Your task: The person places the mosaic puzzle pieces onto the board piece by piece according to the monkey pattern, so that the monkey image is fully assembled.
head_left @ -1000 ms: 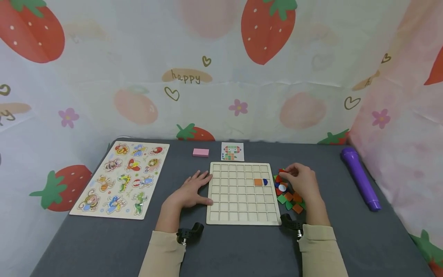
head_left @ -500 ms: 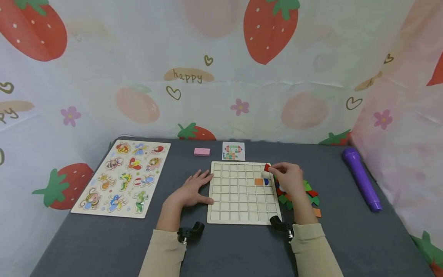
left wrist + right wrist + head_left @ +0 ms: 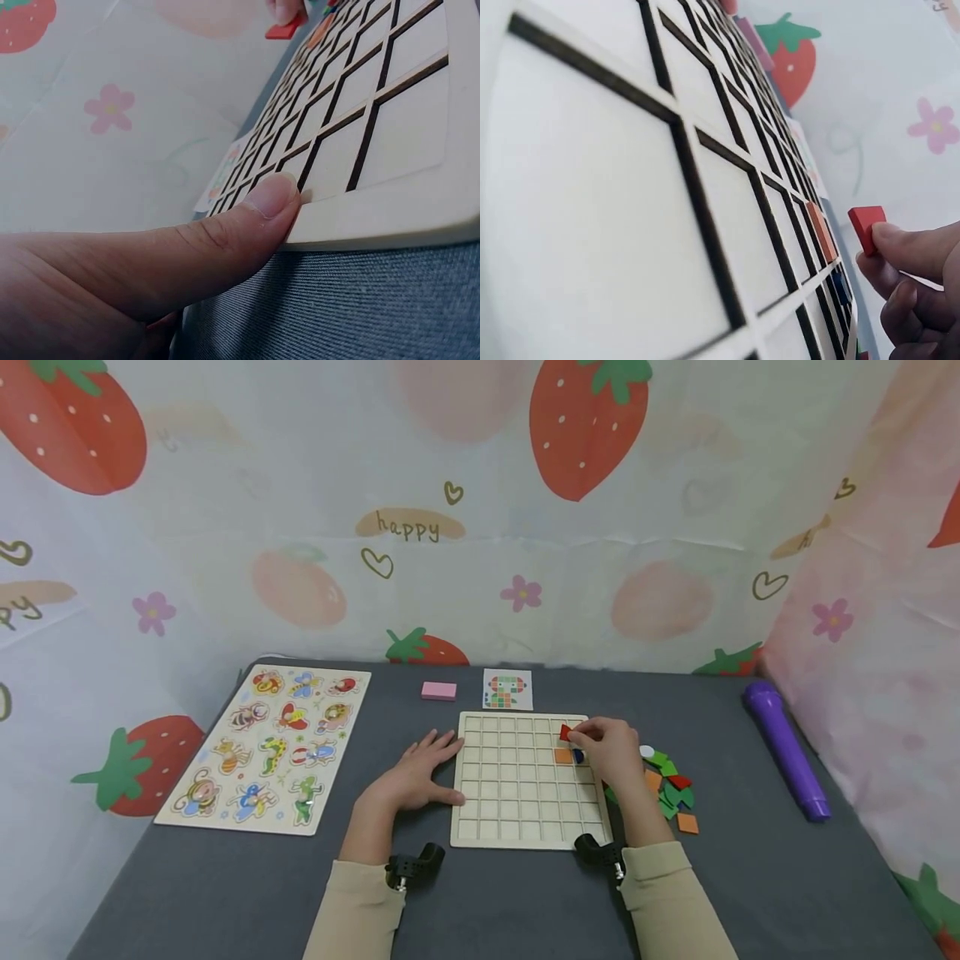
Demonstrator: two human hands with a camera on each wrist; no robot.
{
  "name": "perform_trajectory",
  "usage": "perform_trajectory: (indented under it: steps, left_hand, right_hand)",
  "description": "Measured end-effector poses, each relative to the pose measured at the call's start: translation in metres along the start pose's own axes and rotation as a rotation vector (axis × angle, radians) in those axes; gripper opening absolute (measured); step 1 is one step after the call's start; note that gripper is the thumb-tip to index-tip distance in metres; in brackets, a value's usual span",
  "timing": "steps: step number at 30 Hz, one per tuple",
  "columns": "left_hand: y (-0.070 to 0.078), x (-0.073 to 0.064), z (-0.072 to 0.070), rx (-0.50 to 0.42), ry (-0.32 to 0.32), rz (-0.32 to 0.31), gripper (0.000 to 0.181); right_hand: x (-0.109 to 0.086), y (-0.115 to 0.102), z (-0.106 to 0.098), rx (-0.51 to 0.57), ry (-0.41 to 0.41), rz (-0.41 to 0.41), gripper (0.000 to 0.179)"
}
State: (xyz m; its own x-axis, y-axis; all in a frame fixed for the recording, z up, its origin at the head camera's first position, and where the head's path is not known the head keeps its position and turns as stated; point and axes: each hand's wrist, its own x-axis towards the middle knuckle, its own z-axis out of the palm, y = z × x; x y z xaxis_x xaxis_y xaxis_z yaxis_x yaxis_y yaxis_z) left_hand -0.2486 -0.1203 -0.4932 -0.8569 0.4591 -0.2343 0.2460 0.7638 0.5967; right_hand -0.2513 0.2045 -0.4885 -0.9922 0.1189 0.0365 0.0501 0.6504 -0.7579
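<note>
A pale wooden grid board point(image 3: 517, 814) lies in front of me. My left hand point(image 3: 412, 777) rests at its left edge with fingers spread, and in the left wrist view the thumb point(image 3: 240, 232) touches the rim. Between thumb and fingertip my right hand point(image 3: 617, 752) pinches a small red tile point(image 3: 565, 732) over the upper right cells. The right wrist view shows this red tile point(image 3: 864, 225) raised and tilted above the board. Below it, an orange square tile point(image 3: 562, 757) sits in a cell, beside a dark blue half-round piece point(image 3: 577, 757) partly covered by the right hand.
Several loose green, red and orange tiles point(image 3: 671, 793) and a white disc point(image 3: 647, 751) lie right of the board, partly behind the right arm. A printed pattern card point(image 3: 507, 689) and a pink block point(image 3: 438, 691) lie beyond it. An insect puzzle board point(image 3: 262, 752) lies left, a purple cylinder point(image 3: 786, 752) right.
My right hand has taken the red tile from the loose pile and moved it left over the board's upper right cells. The left hand stays at the board's edge.
</note>
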Motion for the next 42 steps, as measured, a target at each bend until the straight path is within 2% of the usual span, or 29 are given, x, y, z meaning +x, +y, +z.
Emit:
perform_trajectory:
  steps: [9, 17, 27, 34, 42]
  left_hand:
    - [0.002, 0.0, 0.001, 0.007, 0.006, -0.008, 0.097]
    - [0.001, -0.001, 0.0, 0.001, 0.007, -0.006, 0.097]
    - [-0.001, 0.001, 0.0, 0.003, 0.0, 0.001, 0.097]
    - [-0.001, 0.001, 0.001, 0.004, 0.006, 0.002, 0.097]
    - [-0.001, 0.001, 0.001, -0.004, 0.001, -0.007, 0.098]
  right_hand:
    - [0.001, 0.001, 0.008, -0.121, 0.008, -0.017, 0.016]
    - [0.003, 0.002, 0.013, -0.154, 0.006, -0.039, 0.016]
    - [0.0, -0.003, 0.016, -0.258, -0.011, -0.022, 0.022]
    - [0.0, -0.004, 0.016, -0.265, 0.008, -0.026, 0.017]
    - [0.0, -0.004, 0.014, -0.25, 0.004, -0.031, 0.022]
